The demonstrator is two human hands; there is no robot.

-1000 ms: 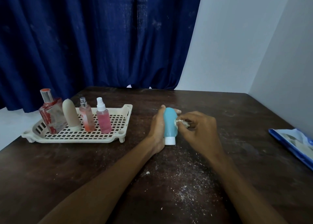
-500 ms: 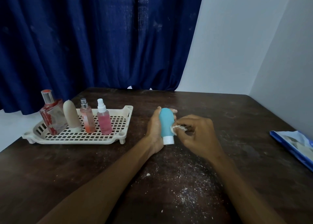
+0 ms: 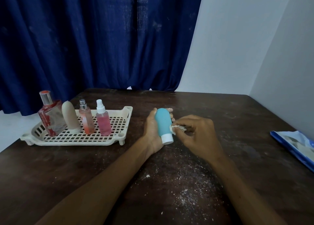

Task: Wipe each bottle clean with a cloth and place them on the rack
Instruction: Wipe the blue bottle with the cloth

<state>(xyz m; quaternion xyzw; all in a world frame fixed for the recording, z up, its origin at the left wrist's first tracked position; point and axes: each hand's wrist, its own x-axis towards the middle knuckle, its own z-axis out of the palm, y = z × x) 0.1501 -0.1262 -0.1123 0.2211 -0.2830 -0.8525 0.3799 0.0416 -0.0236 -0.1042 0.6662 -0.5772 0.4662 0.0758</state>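
My left hand (image 3: 152, 131) grips a teal squeeze bottle (image 3: 162, 124), white cap pointing down, just above the dark table. My right hand (image 3: 198, 134) pinches a small crumpled white cloth (image 3: 176, 127) against the bottle's right side near the cap. The cream plastic rack (image 3: 117, 138) stands at the left. In it stand a square perfume bottle with red marks (image 3: 51, 119), a beige rounded bottle (image 3: 70, 117), a slim pink spray bottle (image 3: 86, 119) and a pink spray bottle with a white top (image 3: 103, 121).
White crumbs and dust lie scattered on the dark wooden table (image 3: 229, 116) in front of my hands. A blue wipes packet (image 3: 297, 144) lies at the right edge. A dark blue curtain (image 3: 102, 37) hangs behind; white walls close the right side.
The teal bottle and both hands shifted slightly left and away from me. The cloth slid lower along the bottle's side, toward the cap.
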